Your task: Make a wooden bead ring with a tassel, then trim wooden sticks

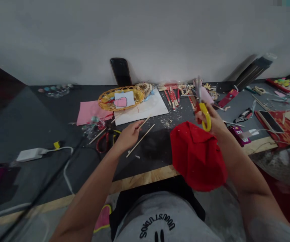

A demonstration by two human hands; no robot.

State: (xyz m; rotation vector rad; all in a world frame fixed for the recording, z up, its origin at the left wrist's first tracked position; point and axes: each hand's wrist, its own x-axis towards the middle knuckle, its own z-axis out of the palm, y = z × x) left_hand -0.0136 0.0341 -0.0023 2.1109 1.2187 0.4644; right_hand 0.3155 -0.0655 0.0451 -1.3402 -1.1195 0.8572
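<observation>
My left hand (pixel 130 136) is closed over the dark tabletop, its fingertips pinching a thin wooden stick (pixel 144 123). A second wooden stick (pixel 140 140) lies on the table just right of that hand. Raised at the right, my right hand (pixel 212 117) grips scissors (pixel 205 118) with a yellow handle, blades pointing up and away. A piece of red cloth (pixel 197 156) hangs below the same hand over the table's front edge; where it is held is partly hidden. Red-handled pliers (pixel 103 143) lie close to my left wrist.
A yellow woven basket (pixel 102 107) with a paper drawing stands at the back, beside a white sheet (pixel 147 112) and pink paper (pixel 86 114). A phone (pixel 121 72) leans on the wall. Red-wrapped chopsticks (pixel 172 97) and scraps lie behind. White cables (pixel 68 174) cross the left side.
</observation>
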